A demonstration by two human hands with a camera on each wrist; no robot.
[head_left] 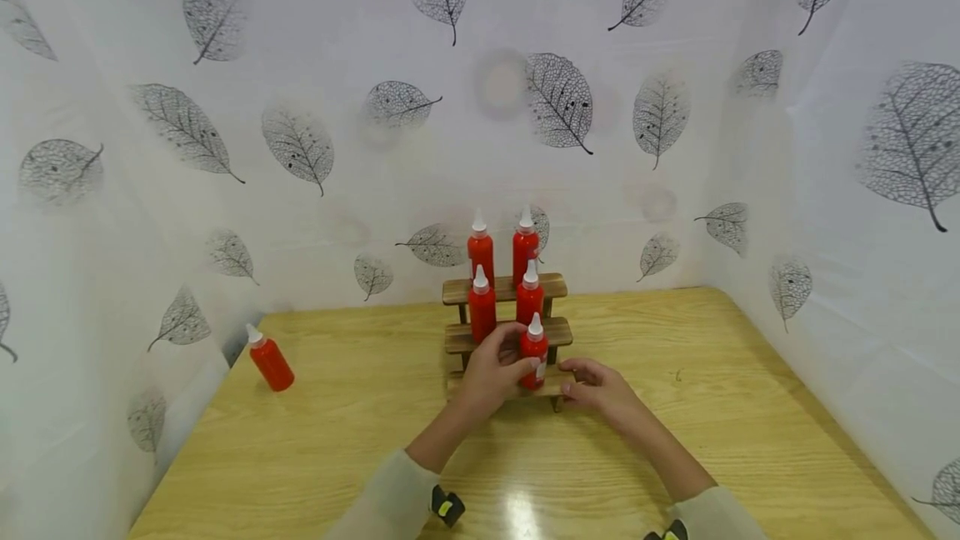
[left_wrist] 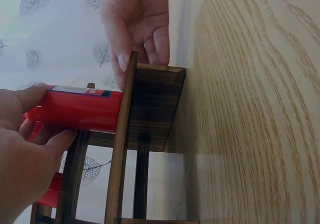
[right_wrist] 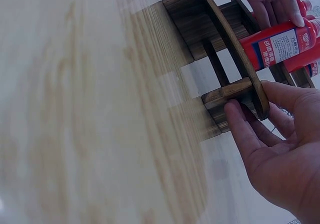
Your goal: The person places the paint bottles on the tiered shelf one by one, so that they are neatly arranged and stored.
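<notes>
A three-step wooden rack (head_left: 558, 332) stands on the table, with red squeeze bottles with white nozzle tips on its steps. Two bottles are on the top step and two on the middle one. My left hand (head_left: 487, 377) grips another red bottle (head_left: 534, 347), upright on the lowest step; its printed label (right_wrist: 280, 48) shows in the right wrist view. At the right end of that step, my right hand (head_left: 603, 397) pinches the board's end (right_wrist: 235, 90) between thumb and fingers. The left wrist view shows the held bottle's base (left_wrist: 112, 112) against the board.
One more red bottle (head_left: 272, 365) stands apart near the table's left edge. Behind and at both sides of the wooden table (head_left: 337, 440) hangs a white curtain (head_left: 360, 190) with a dark leaf print.
</notes>
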